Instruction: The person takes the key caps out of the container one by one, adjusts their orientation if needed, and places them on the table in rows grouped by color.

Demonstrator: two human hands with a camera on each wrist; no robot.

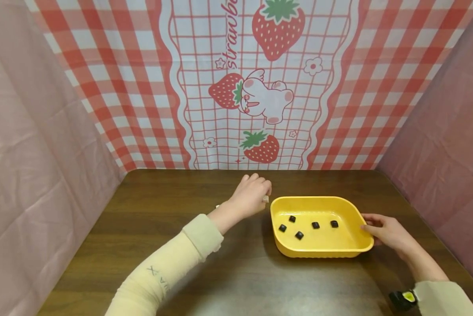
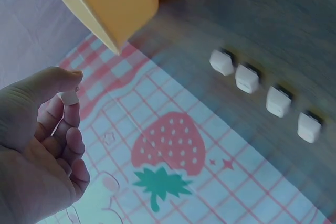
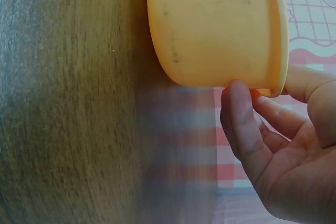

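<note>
Block (image 2: pixel 69 98) in fingertip pinch of left hand (image 1: pixel 247 196), yellow tray (image 1: pixel 319 253) in rim grip of right hand (image 1: pixel 391 233)

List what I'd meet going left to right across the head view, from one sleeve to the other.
Left sleeve → left grip pinching a pale block → yellow tray → right grip → right sleeve.
</note>
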